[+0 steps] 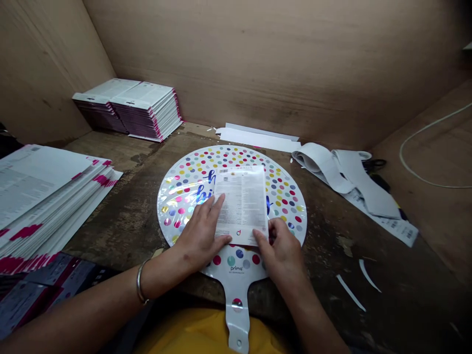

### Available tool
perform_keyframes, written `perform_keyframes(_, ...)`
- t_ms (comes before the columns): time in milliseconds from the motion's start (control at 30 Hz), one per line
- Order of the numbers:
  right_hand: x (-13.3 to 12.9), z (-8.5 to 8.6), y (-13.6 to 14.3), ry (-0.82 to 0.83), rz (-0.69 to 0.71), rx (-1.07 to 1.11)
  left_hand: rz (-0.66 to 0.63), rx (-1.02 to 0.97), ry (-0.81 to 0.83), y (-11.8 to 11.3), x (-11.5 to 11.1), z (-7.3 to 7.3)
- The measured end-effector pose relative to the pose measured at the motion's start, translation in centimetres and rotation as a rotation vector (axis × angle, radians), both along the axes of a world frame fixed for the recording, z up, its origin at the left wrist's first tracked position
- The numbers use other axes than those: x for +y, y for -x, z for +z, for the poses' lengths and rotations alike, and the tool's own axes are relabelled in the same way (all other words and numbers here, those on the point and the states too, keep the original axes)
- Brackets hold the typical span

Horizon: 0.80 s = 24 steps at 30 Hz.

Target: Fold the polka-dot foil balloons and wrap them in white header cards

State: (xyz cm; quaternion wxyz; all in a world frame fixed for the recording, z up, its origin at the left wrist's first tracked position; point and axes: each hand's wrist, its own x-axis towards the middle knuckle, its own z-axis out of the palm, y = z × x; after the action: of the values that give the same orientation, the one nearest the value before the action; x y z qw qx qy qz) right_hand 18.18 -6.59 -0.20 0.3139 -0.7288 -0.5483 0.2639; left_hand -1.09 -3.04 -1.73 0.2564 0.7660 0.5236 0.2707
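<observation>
A flat, round foil balloon with coloured dots and blue lettering lies on the table, its tail towards me. On top of it rests a white printed leaflet, which covers part of the lettering. My left hand lies at the leaflet's left edge, fingers stretched out and thumb apart near the lower corner. At the lower right corner, my right hand pinches the leaflet between thumb and bent fingers. Its fingertips are partly hidden.
Stacked printed cards with pink edges stand at the back left, and a larger fanned pile lies nearer. Label strips curl at the right beside dark scissors. Paper strips lie along the wooden back wall.
</observation>
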Motion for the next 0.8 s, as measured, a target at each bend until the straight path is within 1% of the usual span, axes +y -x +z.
perform_keyframes(33,-0.2,0.4,-0.3,0.008,-0.018,0.176,0.056,-0.120,0.066,-0.2,-0.1,0.2)
perform_keyframes(67,-0.3,0.8,-0.7,0.006,-0.043,0.329,0.097,-0.267,0.180,-0.4,-0.2,0.4)
perform_keyframes(100,-0.5,1.2,-1.1,0.004,-0.065,0.446,0.107,-0.428,0.332,-0.7,-0.3,0.7)
perform_keyframes(167,-0.7,1.8,-1.7,0.004,-0.066,0.578,0.038,-0.736,0.637,-1.6,-0.7,1.2)
perform_keyframes(200,-0.9,2.0,-2.0,0.003,-0.050,0.632,-0.011,-0.850,0.740,-2.0,-0.9,1.4)
perform_keyframes(233,-1.1,2.1,-2.1,0.003,-0.037,0.702,-0.039,-0.930,0.796,-2.4,-1.1,1.6)
perform_keyframes(300,-1.6,2.1,-2.1,-0.005,-0.043,0.878,-0.002,-1.011,0.816,-3.2,-1.6,1.8)
perform_keyframes(400,-2.6,1.6,-1.2,0.000,-0.071,1.109,0.072,-1.066,0.802,-3.9,-2.1,1.7)
perform_keyframes(467,-3.1,1.2,-0.2,0.002,-0.089,1.206,0.077,-1.093,0.792,-4.2,-2.5,1.6)
perform_keyframes(600,-3.2,0.3,1.6,-0.045,-0.129,1.332,0.092,-1.080,0.791,-4.8,-3.1,1.3)
perform_keyframes(667,-3.2,-0.1,1.7,-0.002,-0.090,1.356,0.107,-1.088,0.747,-4.9,-3.3,1.0)
perform_keyframes(733,-3.3,-0.2,0.9,0.069,-0.013,1.313,0.113,-1.101,0.699,-4.9,-3.3,0.7)
perform_keyframes(767,-3.4,-0.1,0.3,0.085,0.014,1.238,0.114,-1.105,0.691,-4.8,-3.3,0.6)
perform_keyframes(800,-3.4,0.0,-0.5,0.057,0.006,1.106,0.115,-1.108,0.694,-4.7,-3.3,0.5)
